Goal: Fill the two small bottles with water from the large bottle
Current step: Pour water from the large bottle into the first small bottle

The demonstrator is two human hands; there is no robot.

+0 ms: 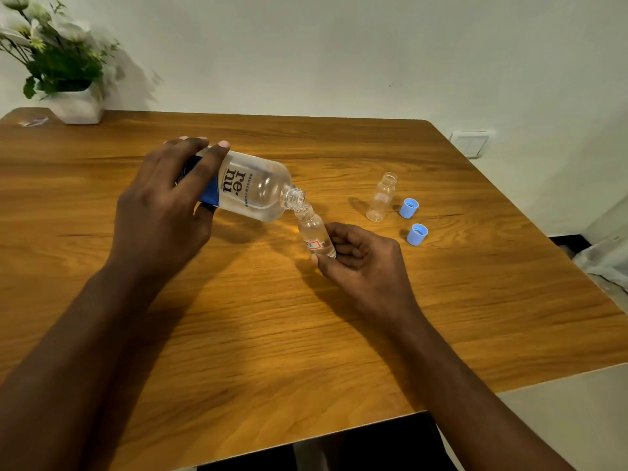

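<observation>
- Fingers [212, 158] of the left hand [163, 205] wrap over the rear half of the big bottle [251, 188], a firm grasp. Thumb is hidden underneath.
- Big bottle is tipped almost flat, cap off, neck pointing to 4 o'clock. Water lies pooled along its lower side.
- Fingers [346, 248] of the right hand [360, 256] curl round the base of the first small bottle [314, 234], thumb on the near side.
- First small bottle leans with its mouth toward 11 o'clock, right under the big bottle's neck. The two mouths are touching or very nearly; cannot tell which.
- No stream is visible. The level in the first small bottle is hard to read, clear liquid in clear plastic.
- Second small bottle [382, 197] stands uncapped on the table [306, 334], at 2 o'clock from the right hand and well apart from the pour. It looks empty.
- Upper blue cap [408, 208] lies just beside it at 4 o'clock. Lower blue cap [417, 234] lies near, at 6 o'clock from the upper one.
- Progress, as I judge it: all bottles opened, first fill under way and not finished. Left to do: top up the first, then fill the second. Capping may follow.
- Watch point: the mouths are narrow, so a small slip of the neck would put water on the table.
- Potted plant [78, 107] sits at the far corner, 10 o'clock. Wall switch [472, 142] is beyond the table edge at 2 o'clock.
</observation>
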